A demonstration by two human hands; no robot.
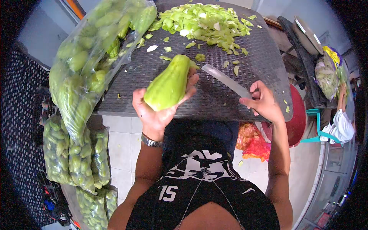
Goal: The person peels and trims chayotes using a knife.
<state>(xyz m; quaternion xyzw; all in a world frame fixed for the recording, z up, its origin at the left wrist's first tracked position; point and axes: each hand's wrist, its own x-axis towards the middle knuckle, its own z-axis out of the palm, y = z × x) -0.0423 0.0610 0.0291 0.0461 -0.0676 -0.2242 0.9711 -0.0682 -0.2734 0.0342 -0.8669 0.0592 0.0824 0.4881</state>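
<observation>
My left hand (156,117) cups a pale green chayote (167,85) from below, its fingers wrapped round the right side. The chayote's narrow end points up and away, and its surface looks smooth and shiny. In my right hand (264,100) is a knife (226,79), with the long flat blade pointing to the upper left, apart from the chayote. The knife's handle is hidden by my fingers. Both hands are over the near part of a dark woven-pattern table (130,94).
A heap of green peelings (207,25) covers the table's far side, with scraps scattered nearer. A large clear bag of chayotes (82,65) leans over the left edge. More bagged chayotes (57,149) stand below. A red tub (295,119) sits at right, near another person's hand (342,92).
</observation>
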